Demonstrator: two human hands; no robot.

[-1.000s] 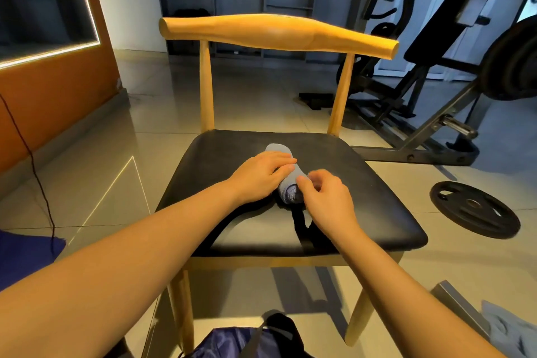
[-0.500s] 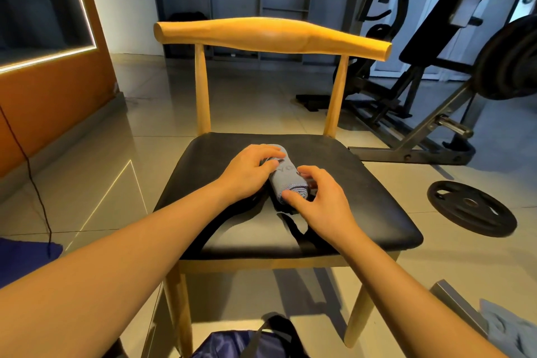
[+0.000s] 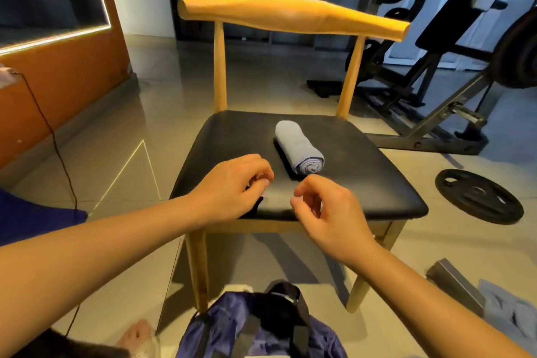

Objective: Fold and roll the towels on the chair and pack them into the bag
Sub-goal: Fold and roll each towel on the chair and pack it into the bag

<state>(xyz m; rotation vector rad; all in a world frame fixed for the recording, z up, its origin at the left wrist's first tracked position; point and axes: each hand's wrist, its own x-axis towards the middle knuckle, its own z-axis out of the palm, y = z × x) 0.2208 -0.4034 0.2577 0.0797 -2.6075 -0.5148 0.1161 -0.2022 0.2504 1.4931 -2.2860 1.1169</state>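
On the chair (image 3: 363,183) seat the rolled towel (image 3: 299,145) lies free; left hand (image 3: 232,186) and right hand (image 3: 328,209) hover just short of it, fingers loosely curled, empty. Grabbed by one end, it could unwind before reaching the bag (image 3: 261,325). Its long axis runs far-left to near-right, spiral end toward the hands.

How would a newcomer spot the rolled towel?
Find the wooden chair mid-frame. On its black seat lies a grey-blue towel, rolled into a tight cylinder with its spiral end facing the camera. It is the only pale thing on that dark seat.
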